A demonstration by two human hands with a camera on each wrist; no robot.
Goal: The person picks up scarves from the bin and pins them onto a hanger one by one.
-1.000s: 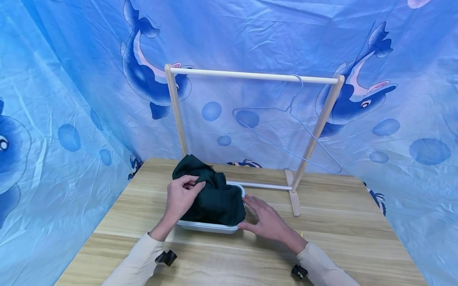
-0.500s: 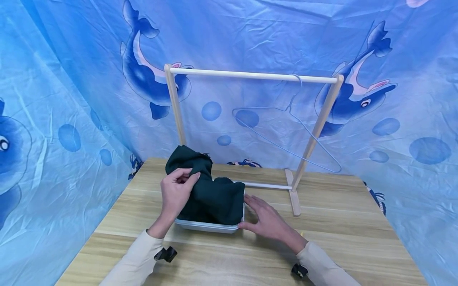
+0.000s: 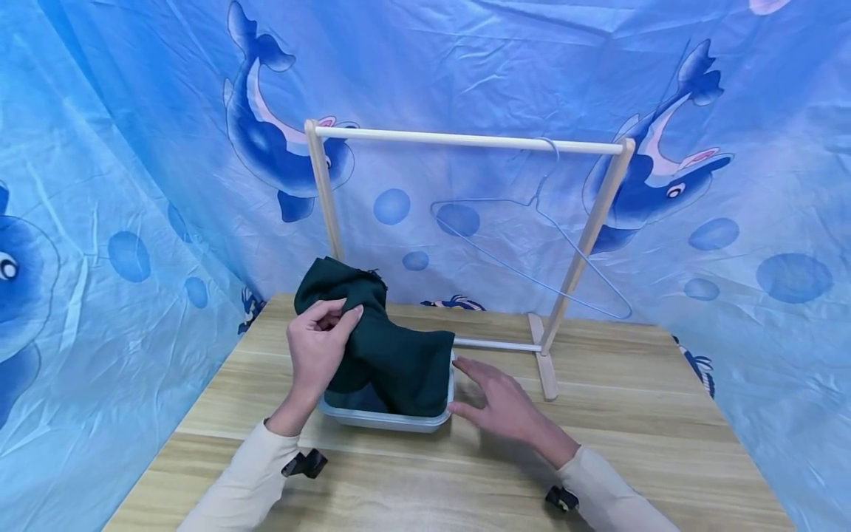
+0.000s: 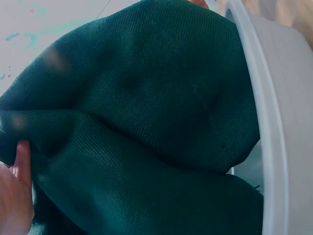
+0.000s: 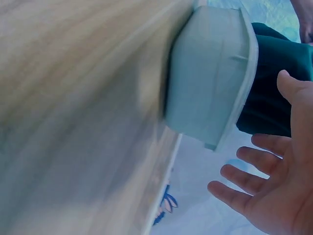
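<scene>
A dark green scarf (image 3: 399, 362) with a bit of dark fringe at its upper end hangs partly out of a pale plastic bin (image 3: 392, 423). My left hand (image 3: 318, 347) pinches the scarf between thumb and fingers, raising that part above the bin's left side. In the left wrist view the ribbed scarf (image 4: 146, 98) fills most of the picture, beside the bin's rim (image 4: 269, 112). My right hand (image 3: 501, 403) is at the bin's right end, fingers spread and holding nothing. In the right wrist view a gap shows between its fingers (image 5: 244, 178) and the bin (image 5: 210, 73).
Behind the bin stands a wooden rack (image 3: 465, 140) with a thin wire hanger (image 3: 535, 203) on the right part of its top bar. The rack's right foot (image 3: 544, 362) rests on the wood-grain table (image 3: 631, 414). Blue dolphin-print curtains (image 3: 425, 74) surround the table.
My left hand has moved up and to the left with the scarf, drawing more of it out and baring the bin's front inside. My right hand has drawn slightly away from the rim.
</scene>
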